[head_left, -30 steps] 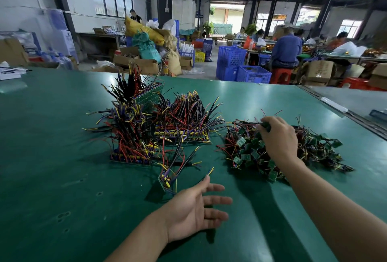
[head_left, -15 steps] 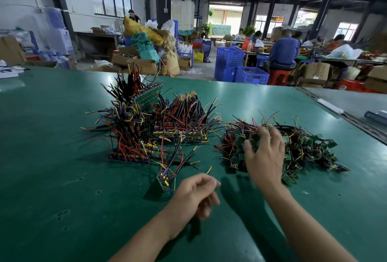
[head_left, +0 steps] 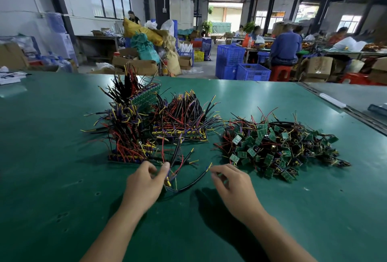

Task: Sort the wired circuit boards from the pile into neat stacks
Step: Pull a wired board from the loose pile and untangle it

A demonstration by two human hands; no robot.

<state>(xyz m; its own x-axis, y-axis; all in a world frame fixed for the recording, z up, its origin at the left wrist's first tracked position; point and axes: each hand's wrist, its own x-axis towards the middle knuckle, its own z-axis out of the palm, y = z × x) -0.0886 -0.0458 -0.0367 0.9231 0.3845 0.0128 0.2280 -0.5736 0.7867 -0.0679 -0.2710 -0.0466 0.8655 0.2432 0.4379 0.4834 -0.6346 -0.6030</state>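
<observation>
Since half a second earlier, the right hand (head_left: 232, 182) had drawn back from the pile (head_left: 280, 146) to the table (head_left: 52, 157) just in front of it. Its fingers were curled, and I cannot tell whether they held anything. The left hand (head_left: 144, 186), loosely fisted before, now pinched the wires of a lone board (head_left: 170, 180) before the stacks (head_left: 180, 123), knuckles up.

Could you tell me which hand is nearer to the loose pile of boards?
The right hand, just left of the pile; the left hand pinches wires farther left.
</observation>
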